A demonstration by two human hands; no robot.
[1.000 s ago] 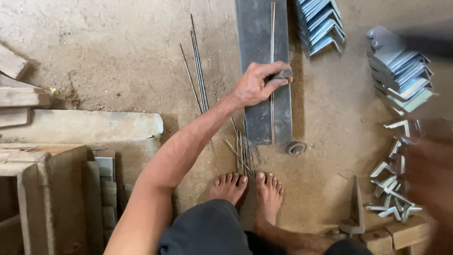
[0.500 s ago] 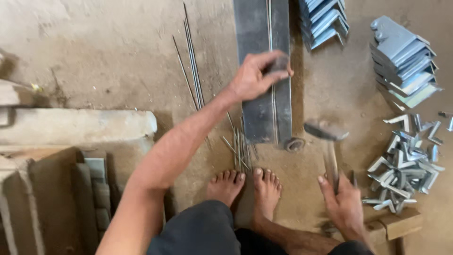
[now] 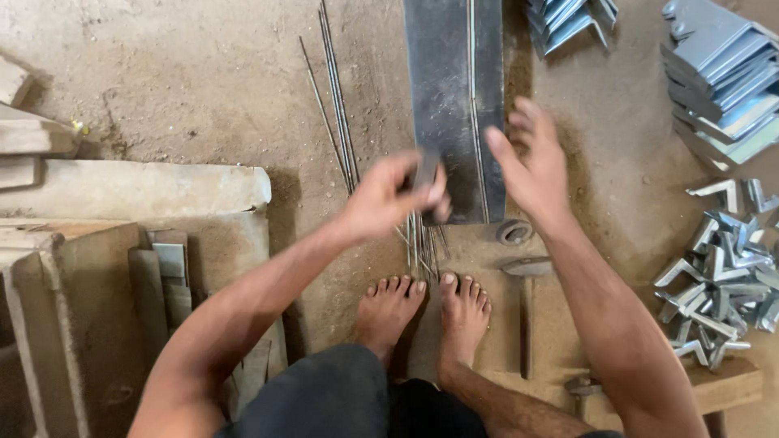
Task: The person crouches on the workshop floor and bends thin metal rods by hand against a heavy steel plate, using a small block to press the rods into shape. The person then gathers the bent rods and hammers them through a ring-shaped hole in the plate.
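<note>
The left hand (image 3: 389, 199) is curled, its fingers pinching a small dark piece (image 3: 424, 172) at the near end of a long dark steel plate (image 3: 450, 97); the piece is blurred and I cannot tell what it is. The right hand (image 3: 531, 162) hovers just to the right of the left, fingers spread and bare, holding nothing, its fingertips over the plate's right edge. A thin rod (image 3: 471, 89) lies lengthwise on the plate, running away from the hands. Left of the left hand, a few thin rods (image 3: 334, 105) lie on the dirt floor (image 3: 178, 89), and directly below that hand a bundle of short rods (image 3: 420, 243) reaches toward the person's bare feet (image 3: 430, 312). Below the right hand, a small metal ring (image 3: 514, 233) sits at the plate's near corner, and nearer the person a hammer (image 3: 526, 304) lies on the floor with its head toward the ring. Far to the right of the right hand lies a heap of small angle brackets (image 3: 718, 276), with stacks of bent sheet pieces (image 3: 722, 73) beyond it and another stack (image 3: 568, 20) above the right hand. Well left of the left hand sit stone blocks (image 3: 130, 195).
</note>
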